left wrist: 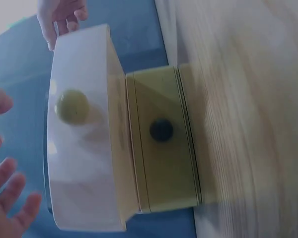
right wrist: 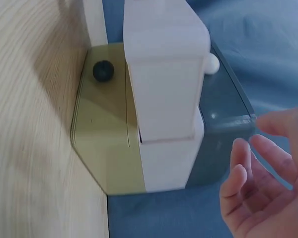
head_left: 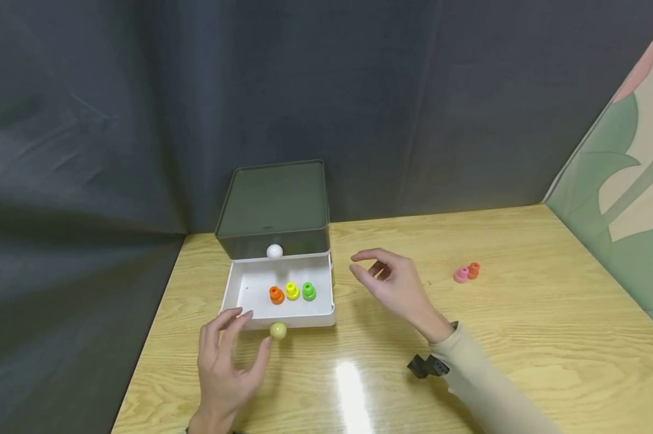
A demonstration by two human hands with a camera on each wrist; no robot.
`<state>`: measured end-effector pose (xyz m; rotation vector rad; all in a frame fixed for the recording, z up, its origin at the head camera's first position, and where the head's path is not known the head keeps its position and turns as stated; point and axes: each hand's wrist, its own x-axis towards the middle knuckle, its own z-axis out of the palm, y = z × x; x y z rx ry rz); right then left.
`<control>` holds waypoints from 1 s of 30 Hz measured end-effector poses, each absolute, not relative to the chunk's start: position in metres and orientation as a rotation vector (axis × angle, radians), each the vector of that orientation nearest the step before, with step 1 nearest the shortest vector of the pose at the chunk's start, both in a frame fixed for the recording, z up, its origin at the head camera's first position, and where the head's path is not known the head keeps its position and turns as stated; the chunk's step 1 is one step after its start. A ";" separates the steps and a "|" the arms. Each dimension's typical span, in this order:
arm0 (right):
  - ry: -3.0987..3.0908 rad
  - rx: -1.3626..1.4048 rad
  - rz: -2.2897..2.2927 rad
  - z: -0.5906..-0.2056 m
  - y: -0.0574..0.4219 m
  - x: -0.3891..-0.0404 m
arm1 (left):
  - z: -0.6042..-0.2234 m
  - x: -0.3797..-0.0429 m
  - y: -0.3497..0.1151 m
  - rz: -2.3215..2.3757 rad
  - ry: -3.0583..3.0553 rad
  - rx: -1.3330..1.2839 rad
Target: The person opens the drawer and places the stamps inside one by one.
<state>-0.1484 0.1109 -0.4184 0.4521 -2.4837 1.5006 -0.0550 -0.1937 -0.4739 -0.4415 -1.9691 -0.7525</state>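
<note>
A white drawer [head_left: 310, 321] is pulled out of a small desktop cabinet [head_left: 283, 199]. Inside it stand three small cone-shaped pieces: an orange one [head_left: 276, 295], a yellow one [head_left: 292, 290] and a green one [head_left: 309, 292]. My left hand [head_left: 225, 371] is at the drawer's front left, fingers spread and thumb near the yellow-green knob [head_left: 278, 330], holding nothing. To the right of the drawer hovers my right hand [head_left: 397, 286], its thumb and fingers loosely bent and apart with nothing between them.
Two more cone-shaped pieces, one pink [head_left: 461, 275] and one red-orange [head_left: 474, 270], stand close together on the wooden table [head_left: 521, 319] to the right. Below the white drawer is a closed olive drawer [left wrist: 164, 173] with a dark knob [left wrist: 161, 130]. A dark curtain [head_left: 380, 108] hangs behind.
</note>
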 end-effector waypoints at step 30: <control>-2.474 0.226 1.481 -0.445 0.187 -0.120 | -0.485 -0.061 -0.181 -0.668 -2.253 -0.632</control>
